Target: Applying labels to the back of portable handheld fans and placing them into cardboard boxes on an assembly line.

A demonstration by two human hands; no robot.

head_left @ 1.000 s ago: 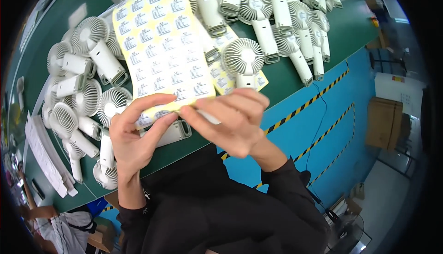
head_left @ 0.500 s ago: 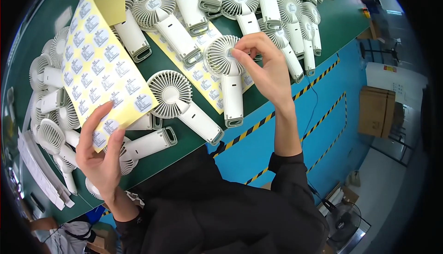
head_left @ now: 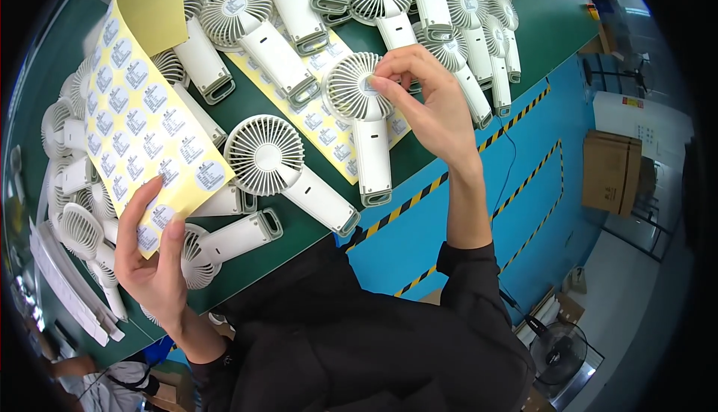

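Observation:
My left hand (head_left: 153, 285) pinches the lower corner of a yellow sheet of round printed stickers (head_left: 149, 131), its far end curling over to show the plain backing. With thumb and fingers together, my right hand (head_left: 430, 105) is at the hub of a white handheld fan (head_left: 374, 158). A small round sticker (head_left: 369, 85) shows at the thumb and fingertip there, partly covered by them; whether it is stuck down I cannot tell. This fan lies partly over a second sticker sheet (head_left: 329, 139). Another fan (head_left: 265, 156), its hub without a sticker, lies between my hands.
Many white fans (head_left: 235, 8) crowd the back of the green table (head_left: 550, 19), some with stickers on their hubs. More fans (head_left: 81, 225) are heaped at the left beside white paper strips (head_left: 67, 281). Beyond the table edge lies a blue floor with striped tape and a cardboard box (head_left: 612, 173).
My left hand and the sticker sheet have shifted left and slightly down. The fan between my hands sits a little further left in view. My right hand stays at the fan's hub.

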